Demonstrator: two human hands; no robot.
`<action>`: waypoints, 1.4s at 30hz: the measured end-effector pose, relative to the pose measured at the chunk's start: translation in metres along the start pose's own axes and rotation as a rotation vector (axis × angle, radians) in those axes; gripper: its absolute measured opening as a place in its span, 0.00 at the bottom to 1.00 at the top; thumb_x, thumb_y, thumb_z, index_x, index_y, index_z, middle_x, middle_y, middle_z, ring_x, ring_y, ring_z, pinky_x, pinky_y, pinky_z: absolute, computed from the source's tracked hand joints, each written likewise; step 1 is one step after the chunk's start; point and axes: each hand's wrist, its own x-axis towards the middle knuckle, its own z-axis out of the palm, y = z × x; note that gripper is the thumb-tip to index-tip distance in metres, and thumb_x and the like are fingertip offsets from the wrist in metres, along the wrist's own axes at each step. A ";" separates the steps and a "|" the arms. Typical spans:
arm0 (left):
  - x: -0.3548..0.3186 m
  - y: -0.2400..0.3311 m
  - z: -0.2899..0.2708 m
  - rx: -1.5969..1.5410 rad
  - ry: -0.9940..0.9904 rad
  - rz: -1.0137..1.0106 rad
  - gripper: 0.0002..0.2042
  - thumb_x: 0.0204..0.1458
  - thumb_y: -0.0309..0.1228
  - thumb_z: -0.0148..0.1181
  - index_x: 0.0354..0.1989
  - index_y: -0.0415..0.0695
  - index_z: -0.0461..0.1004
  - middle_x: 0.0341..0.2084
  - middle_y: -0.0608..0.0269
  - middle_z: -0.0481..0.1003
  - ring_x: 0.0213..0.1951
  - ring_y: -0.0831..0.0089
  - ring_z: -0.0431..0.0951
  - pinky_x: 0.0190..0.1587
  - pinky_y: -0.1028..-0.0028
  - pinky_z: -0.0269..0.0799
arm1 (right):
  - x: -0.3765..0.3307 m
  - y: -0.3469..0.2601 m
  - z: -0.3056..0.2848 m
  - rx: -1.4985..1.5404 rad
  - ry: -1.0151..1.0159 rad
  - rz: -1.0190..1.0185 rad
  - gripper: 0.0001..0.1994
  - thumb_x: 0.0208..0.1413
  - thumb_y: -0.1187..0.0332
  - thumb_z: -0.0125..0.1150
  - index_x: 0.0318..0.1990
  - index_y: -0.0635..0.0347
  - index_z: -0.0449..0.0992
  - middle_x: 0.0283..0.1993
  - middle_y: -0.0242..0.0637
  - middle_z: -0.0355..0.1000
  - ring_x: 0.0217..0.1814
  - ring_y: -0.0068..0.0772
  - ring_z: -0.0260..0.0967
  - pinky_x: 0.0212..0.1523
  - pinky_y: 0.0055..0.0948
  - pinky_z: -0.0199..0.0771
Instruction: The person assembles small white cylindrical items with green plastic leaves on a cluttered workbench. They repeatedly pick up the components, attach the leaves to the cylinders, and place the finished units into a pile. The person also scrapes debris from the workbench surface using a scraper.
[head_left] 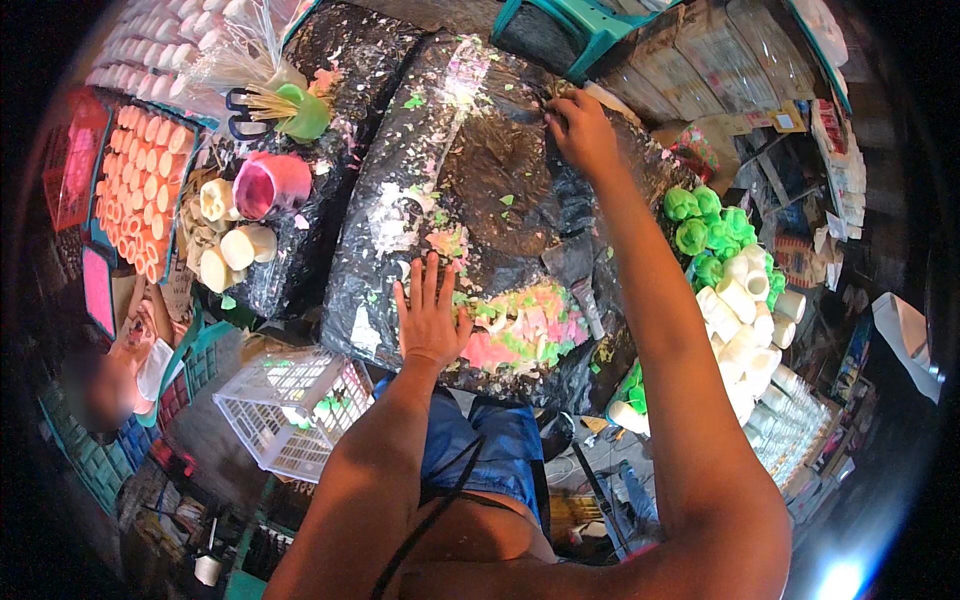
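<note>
My left hand (433,320) lies flat with spread fingers on the table's black plastic cover (385,285), at the near left. Beside it is a heap of pink, green and cream shavings (525,330). Farther off, my right hand (582,130) rests at the far right of the cover with bent fingers; whatever may be between them is hidden. A flat tool with a pale handle (590,308) lies right of the shavings, its wide dark head pointing away from me. More scraps are scattered over the plastic around a brown bare-looking patch (500,185).
At left stand a pink cup-shaped piece (272,186), cream pieces (236,257), a green holder with sticks (300,112) and an orange-filled tray (145,190). Green pieces (715,230) and cream cylinders (745,310) lie right. A white crate (295,410) and another person (135,370) are lower left.
</note>
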 end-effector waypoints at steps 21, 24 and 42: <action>0.002 0.001 -0.001 0.021 -0.017 0.006 0.39 0.56 0.41 0.57 0.77 0.43 0.54 0.81 0.49 0.43 0.82 0.47 0.38 0.77 0.38 0.29 | 0.024 -0.006 -0.012 -0.012 -0.119 0.066 0.15 0.60 0.64 0.69 0.54 0.49 0.79 0.56 0.45 0.74 0.54 0.55 0.76 0.52 0.49 0.80; 0.000 0.002 -0.002 0.007 -0.010 0.006 0.39 0.57 0.40 0.57 0.77 0.44 0.54 0.81 0.49 0.43 0.82 0.47 0.38 0.77 0.37 0.29 | 0.031 0.006 -0.005 -0.046 -0.198 0.002 0.16 0.60 0.63 0.69 0.55 0.50 0.79 0.57 0.45 0.74 0.56 0.55 0.76 0.53 0.50 0.80; 0.000 0.000 -0.003 -0.021 -0.008 0.004 0.40 0.56 0.43 0.57 0.78 0.44 0.56 0.81 0.49 0.44 0.82 0.47 0.39 0.77 0.38 0.32 | 0.071 0.035 -0.007 0.048 -0.438 -0.291 0.13 0.67 0.59 0.61 0.44 0.60 0.79 0.36 0.57 0.78 0.42 0.67 0.77 0.44 0.58 0.76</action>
